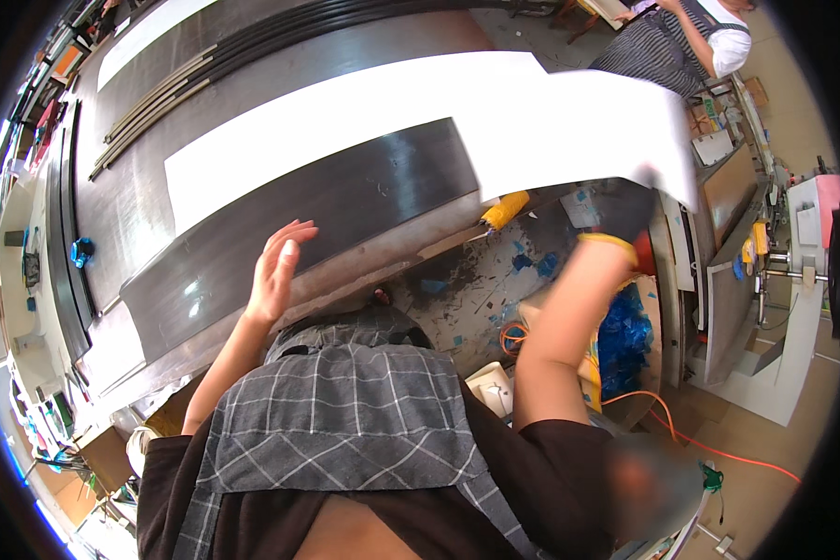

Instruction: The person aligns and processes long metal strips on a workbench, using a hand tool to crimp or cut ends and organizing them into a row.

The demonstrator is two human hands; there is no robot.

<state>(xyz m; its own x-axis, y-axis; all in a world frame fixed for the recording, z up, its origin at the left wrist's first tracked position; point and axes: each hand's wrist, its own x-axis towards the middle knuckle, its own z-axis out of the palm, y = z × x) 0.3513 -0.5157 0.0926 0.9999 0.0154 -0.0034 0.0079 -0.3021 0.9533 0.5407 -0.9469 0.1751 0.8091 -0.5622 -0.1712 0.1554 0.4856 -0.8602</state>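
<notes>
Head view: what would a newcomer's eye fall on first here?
Probably the wide, bright white, smooth sheet at upper right, with the person's right hand, in a dark glove with a yellow cuff, at its near edge. Next comes the long, glossy, dark flat panel left of centre, the bare, open left hand over its near edge. Right of the right forearm, crumpled, shiny blue film adds a vivid patch.

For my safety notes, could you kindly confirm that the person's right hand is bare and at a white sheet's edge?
Not quite: the head view shows the right hand wearing a dark glove with a yellow cuff; it is indeed at the edge of a white sheet.
</notes>
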